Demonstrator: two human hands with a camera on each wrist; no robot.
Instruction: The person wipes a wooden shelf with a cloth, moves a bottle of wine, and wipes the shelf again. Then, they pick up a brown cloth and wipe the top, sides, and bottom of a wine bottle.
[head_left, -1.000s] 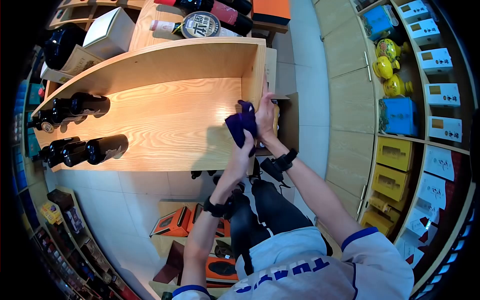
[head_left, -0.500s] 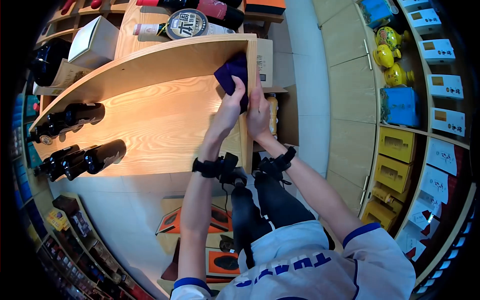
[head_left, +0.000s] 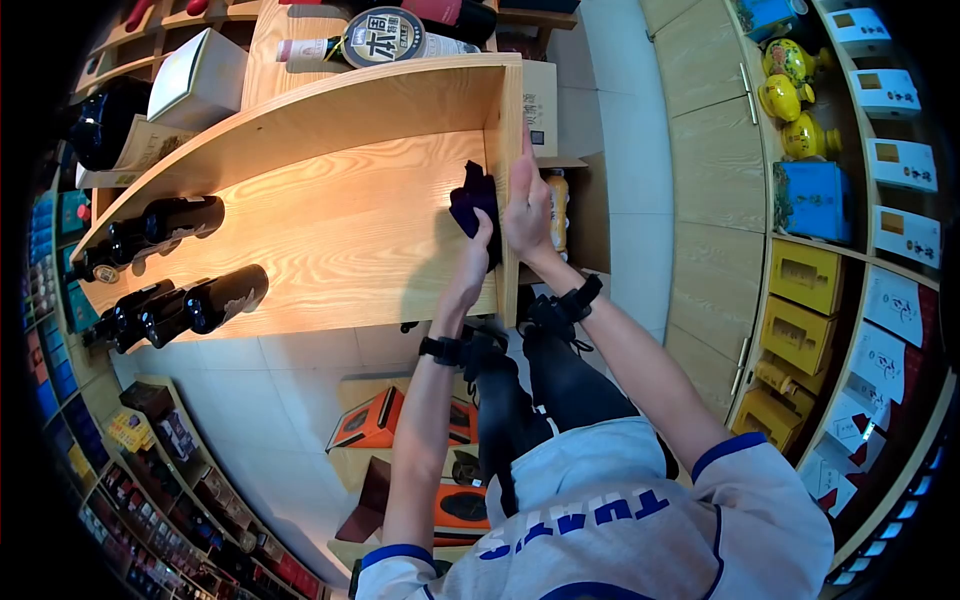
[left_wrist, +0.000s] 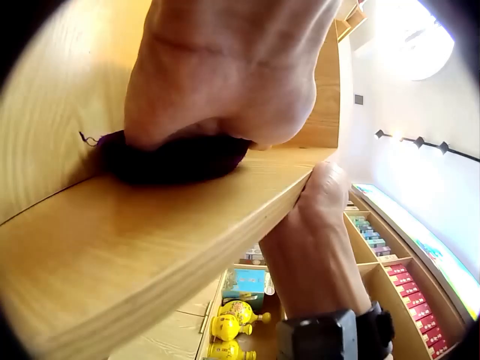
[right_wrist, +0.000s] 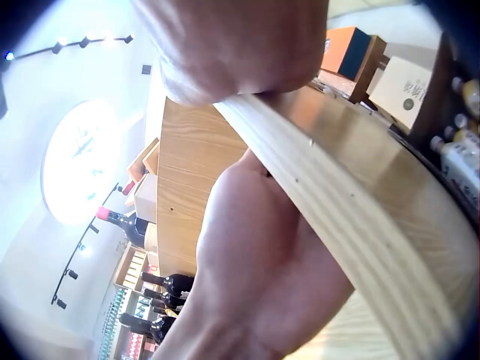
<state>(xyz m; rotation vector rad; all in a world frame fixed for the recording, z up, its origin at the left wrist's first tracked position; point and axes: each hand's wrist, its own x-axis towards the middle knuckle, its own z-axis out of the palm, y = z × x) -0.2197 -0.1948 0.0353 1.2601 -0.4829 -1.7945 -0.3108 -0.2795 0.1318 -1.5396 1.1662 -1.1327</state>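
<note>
A bunched dark purple cloth (head_left: 474, 205) lies against the inner face of the end panel (head_left: 509, 270) of a wooden shelf. My left hand (head_left: 475, 262) holds it there, thumb on the near side and most fingers hidden. In the left wrist view the cloth (left_wrist: 176, 161) is squeezed between that hand and the wood. On the panel's outer side my right hand (head_left: 530, 215) rests with fingers stretched along it. The right wrist view shows the panel's pale edge (right_wrist: 322, 195) running between the two hands.
Several dark bottles (head_left: 228, 299) stand in two rows at the shelf's left end. Beyond the curved back board are a white box (head_left: 198, 82) and lying bottles. An open cardboard box (head_left: 590, 215) sits right of the panel. Cabinets with yellow jars (head_left: 785, 97) line the right.
My left hand and the cloth went up into the panel's far corner, then came back down along its inner face. The right hand shifted slightly, staying on the outer side.
</note>
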